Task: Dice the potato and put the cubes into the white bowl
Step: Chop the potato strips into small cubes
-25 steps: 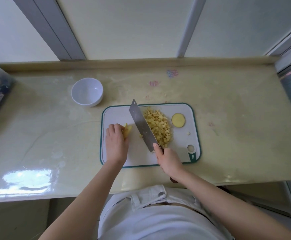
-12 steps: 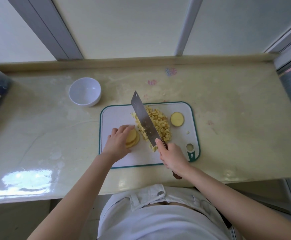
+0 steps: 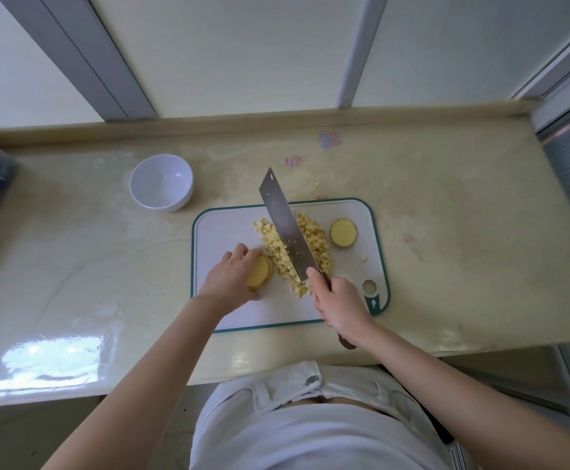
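Pale glossy counter (image 3: 446, 266) under frosted window panels carries a white board (image 3: 229, 232). Since a second ago the left hand (image 3: 229, 279) has come in from the board's left edge. The slices (image 3: 260, 271) it then held on edge now lie as a flat stack under its curled fingers, just left of the cubes (image 3: 317, 239). The right hand (image 3: 339, 305) grips the handle of the knife (image 3: 285, 225), and the blade slants away from it over the cubes, hiding the pile's middle. Beyond the left hand, off the board, stands the bowl (image 3: 161, 181), its inside bare white. Beyond the right hand, just past the pile, lies a round end piece (image 3: 343, 233). The cubes are small, pale yellow and loosely heaped.
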The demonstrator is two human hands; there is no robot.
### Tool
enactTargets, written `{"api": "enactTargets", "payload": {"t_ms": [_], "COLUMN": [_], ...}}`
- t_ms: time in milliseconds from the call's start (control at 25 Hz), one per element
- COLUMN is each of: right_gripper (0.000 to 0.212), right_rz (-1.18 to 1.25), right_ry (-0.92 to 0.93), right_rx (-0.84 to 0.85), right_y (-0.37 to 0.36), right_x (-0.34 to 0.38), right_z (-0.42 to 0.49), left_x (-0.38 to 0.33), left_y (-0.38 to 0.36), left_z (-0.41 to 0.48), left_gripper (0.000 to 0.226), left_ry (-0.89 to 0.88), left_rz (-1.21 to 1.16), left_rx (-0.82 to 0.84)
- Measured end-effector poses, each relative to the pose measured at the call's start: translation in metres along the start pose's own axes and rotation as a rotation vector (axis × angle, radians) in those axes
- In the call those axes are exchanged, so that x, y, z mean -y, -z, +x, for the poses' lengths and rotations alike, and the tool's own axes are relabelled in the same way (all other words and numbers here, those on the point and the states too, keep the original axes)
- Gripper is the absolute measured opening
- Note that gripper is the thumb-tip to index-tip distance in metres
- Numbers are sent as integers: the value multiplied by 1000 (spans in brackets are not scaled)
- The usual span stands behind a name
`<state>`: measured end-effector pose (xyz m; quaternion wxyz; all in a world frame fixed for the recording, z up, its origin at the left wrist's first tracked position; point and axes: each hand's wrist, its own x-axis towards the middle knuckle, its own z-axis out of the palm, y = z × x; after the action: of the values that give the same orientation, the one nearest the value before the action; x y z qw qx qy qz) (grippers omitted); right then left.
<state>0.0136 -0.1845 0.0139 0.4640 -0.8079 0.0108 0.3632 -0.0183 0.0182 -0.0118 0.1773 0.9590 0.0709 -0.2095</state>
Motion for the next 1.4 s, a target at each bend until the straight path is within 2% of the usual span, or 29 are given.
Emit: {"api": "enactTargets", "payload": {"t_ms": [200,320,400,480,720,960,1240,1320,1400], "right_gripper": [50,50,51,52,52,53,49,51,52], "right_rz": [125,161,194,226,207,204,255,250,258], "right_ry": [49,88,82,69,28,34,-2,-3,-12], "right_rx": [-95,-195,-267,-317,-391,-398,-383,-404,-419], "right_y": [12,24,34,44,54,57,73,77,81], "right_x": [6,9,10,10,3,2,6,5,5], "right_z": [-4,-1,4,7,17,34,43,46,48], "left_x": [-10,-32,-55,-76,-98,-105,-99,-100,-104], "left_y": [8,18,21,18,32,44,44,44,45], "left_z": [5,20,39,60,131,176,191,191,183], "left_gripper": [88,71,57,50,37,38,27,21,15], "left_ry": [20,26,-26,-60,1,43,66,52,14], "left_rz": [79,-56,-89,-79,-148,-89,-16,-74,-172], "left_rx": [28,-173,-249,-240,-277,-90,-104,-113,-191]}}
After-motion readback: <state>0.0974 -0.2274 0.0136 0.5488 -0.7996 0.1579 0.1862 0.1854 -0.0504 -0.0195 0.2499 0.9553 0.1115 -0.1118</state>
